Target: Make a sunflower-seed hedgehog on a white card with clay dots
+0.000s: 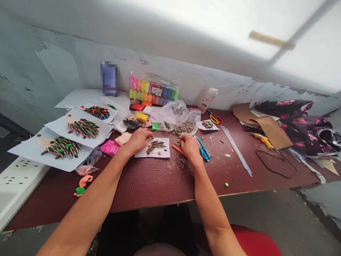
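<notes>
My left hand (pixel 138 140) rests with curled fingers at the upper left corner of a white card (pixel 162 152), with nothing visible in it. The card bears a small picture made of striped sunflower seeds (pixel 155 146). My right hand (pixel 190 148) grips a thin orange tool (pixel 176 149) whose far part is hidden under the fingers. A few seeds lie just beyond that hand. Blue-handled scissors (pixel 204 150) lie against its right side. A heap of seeds in a clear plastic bag (pixel 181 122) lies farther ahead.
Finished seed hedgehog pictures on white sheets (pixel 64 151) lie at the left, beside packs of coloured clay (pixel 153 91). Clear rods (pixel 236 149), yellow-handled scissors (pixel 214 118), a glue gun (pixel 263 140) and dark floral cloth (pixel 295 124) lie right. The table's front edge runs below my forearms.
</notes>
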`<state>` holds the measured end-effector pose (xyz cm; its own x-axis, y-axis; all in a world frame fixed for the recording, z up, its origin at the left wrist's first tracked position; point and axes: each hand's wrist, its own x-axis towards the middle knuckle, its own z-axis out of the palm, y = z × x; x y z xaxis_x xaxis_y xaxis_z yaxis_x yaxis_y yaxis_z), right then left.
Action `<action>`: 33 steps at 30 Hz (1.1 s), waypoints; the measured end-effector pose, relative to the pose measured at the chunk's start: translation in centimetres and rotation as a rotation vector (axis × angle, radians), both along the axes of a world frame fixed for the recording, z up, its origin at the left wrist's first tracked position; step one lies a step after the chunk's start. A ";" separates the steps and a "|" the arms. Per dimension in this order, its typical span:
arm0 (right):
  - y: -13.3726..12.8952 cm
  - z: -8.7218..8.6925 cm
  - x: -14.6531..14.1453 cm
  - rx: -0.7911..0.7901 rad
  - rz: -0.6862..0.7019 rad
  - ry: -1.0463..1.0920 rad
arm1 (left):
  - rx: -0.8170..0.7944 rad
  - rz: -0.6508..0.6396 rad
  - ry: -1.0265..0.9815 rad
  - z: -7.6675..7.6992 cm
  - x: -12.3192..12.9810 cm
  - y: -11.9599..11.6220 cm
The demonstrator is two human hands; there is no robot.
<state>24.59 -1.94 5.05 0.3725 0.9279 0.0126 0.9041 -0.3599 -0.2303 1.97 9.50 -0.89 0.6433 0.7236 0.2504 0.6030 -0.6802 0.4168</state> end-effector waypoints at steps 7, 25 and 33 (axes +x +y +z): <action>-0.1 0.6 -0.1 -0.076 0.024 -0.014 | -0.004 0.002 0.009 0.1 0.1 0.0; 0.1 -0.3 0.7 -0.079 0.000 -0.064 | -0.011 0.003 0.007 0.4 0.0 -0.3; -0.1 -1.8 1.0 0.041 0.075 -0.102 | -0.023 0.005 0.007 0.5 0.1 -0.3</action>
